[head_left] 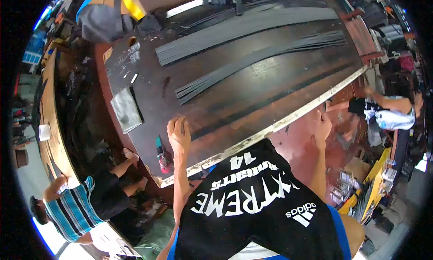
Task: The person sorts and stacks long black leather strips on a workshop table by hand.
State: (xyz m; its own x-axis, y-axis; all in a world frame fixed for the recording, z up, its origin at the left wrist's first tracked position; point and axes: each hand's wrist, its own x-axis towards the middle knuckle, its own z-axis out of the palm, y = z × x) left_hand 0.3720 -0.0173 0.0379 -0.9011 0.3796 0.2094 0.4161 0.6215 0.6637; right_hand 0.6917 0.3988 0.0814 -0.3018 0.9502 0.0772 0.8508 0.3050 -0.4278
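Observation:
My left hand (pixel 179 133) is over the front left part of the dark table (pixel 158 86), its fingers curled together beside the left end of a thin black strip (pixel 270 97). Whether it grips anything is hidden. Beyond the table's pale front edge, my right hand (pixel 323 124) is raised with its fingers a little apart and nothing visible in it. Two bundles of grey strips lie lengthwise on the table, a wide one (pixel 248 30) at the back and a narrower one (pixel 257 59) nearer me.
A folded grey cloth (pixel 126 110) lies at the table's left edge. A teal and red tool (pixel 161 154) is left of my left hand. One person (pixel 74 206) sits at the lower left by a wooden board (pixel 48 120); another person (pixel 392 113) is at the right.

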